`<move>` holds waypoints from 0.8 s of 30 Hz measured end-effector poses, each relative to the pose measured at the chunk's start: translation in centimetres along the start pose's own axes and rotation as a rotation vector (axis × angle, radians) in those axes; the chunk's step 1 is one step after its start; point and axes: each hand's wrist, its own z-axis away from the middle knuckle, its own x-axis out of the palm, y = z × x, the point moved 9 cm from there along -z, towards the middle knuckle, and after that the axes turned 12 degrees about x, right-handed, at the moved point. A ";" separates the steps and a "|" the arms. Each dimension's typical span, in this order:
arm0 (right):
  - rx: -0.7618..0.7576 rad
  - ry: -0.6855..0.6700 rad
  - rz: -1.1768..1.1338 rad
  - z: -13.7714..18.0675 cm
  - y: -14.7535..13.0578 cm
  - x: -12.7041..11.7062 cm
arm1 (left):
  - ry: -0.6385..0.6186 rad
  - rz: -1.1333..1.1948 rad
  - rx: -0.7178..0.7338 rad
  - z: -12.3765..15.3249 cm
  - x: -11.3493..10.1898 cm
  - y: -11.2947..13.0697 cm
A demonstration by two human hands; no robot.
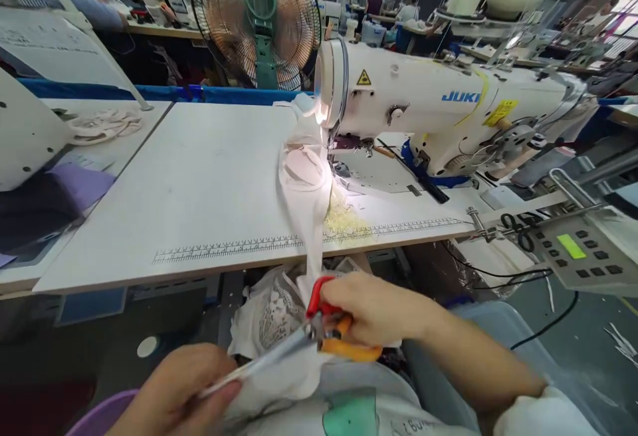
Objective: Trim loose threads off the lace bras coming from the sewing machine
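My right hand (pixel 371 308) is closed round scissors (pixel 326 333) with one red and one orange handle, held low in front of my lap. Their blades point left toward my left hand (pixel 177 393), which pinches a strip of white fabric (pixel 259 373) at the blade tips. A chain of white fabric pieces (pixel 304 177) runs from my lap up over the table edge to the needle area of a white JUKI sewing machine (pixel 438 113). Lace pieces (pixel 272 310) lie bunched under the table edge.
The white table (pixel 199 183) has a printed ruler along its front edge and pale trimmings (pixel 341 220) by the machine. A fan (pixel 256 20) stands behind. A control panel (pixel 583 253) with black scissors (pixel 516 226) sits right. Other people work at the back.
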 end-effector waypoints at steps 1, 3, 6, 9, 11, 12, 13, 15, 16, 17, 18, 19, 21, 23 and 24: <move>0.035 0.018 -0.043 -0.3 1.2 -0.7 | -0.021 0.047 -0.060 0.5 0.0 -0.9; 0.090 0.042 -0.090 -1.0 3.2 -1.5 | -0.099 0.150 -0.143 1.2 0.8 -2.8; 0.131 0.041 -0.057 -2.2 4.6 -1.6 | -0.202 0.245 -0.243 1.9 2.1 -5.6; 0.140 -0.012 -0.009 -3.1 4.1 -1.1 | -0.289 0.173 -0.206 1.4 2.9 -6.9; 0.132 -0.064 0.000 -3.5 3.0 -0.7 | -0.270 0.066 -0.130 0.5 2.9 -6.6; 0.118 -0.085 0.002 -3.6 2.3 -0.5 | -0.238 0.024 -0.080 -0.1 2.9 -6.0; 0.099 -0.104 0.004 -3.8 1.5 -0.4 | -0.196 -0.002 -0.020 -0.7 2.9 -5.1; 0.065 -0.140 0.017 -3.9 0.4 -0.2 | -0.137 0.007 0.106 -1.8 3.4 -2.7; 0.061 -0.157 0.023 -4.0 0.0 -0.2 | -0.119 0.029 0.146 -2.3 3.7 -1.7; 0.062 -0.173 0.024 -4.0 -0.2 -0.1 | -0.102 0.056 0.153 -2.8 3.9 -0.9; 0.066 -0.185 0.020 -4.1 -0.3 -0.2 | -0.089 0.088 0.128 -3.3 4.2 -0.5; 0.068 -0.190 0.012 -4.2 -0.3 -0.3 | -0.084 0.131 0.073 -3.8 4.5 -0.5; 0.066 -0.191 -0.001 -4.3 -0.2 -0.6 | -0.082 0.277 -0.089 -4.3 5.0 -1.0; 0.054 -0.188 0.015 -4.5 0.2 -0.9 | -0.065 0.481 -0.268 -4.3 5.5 -1.8; 0.047 -0.184 0.031 -4.5 0.4 -1.0 | -0.046 0.576 -0.338 -4.3 5.7 -2.2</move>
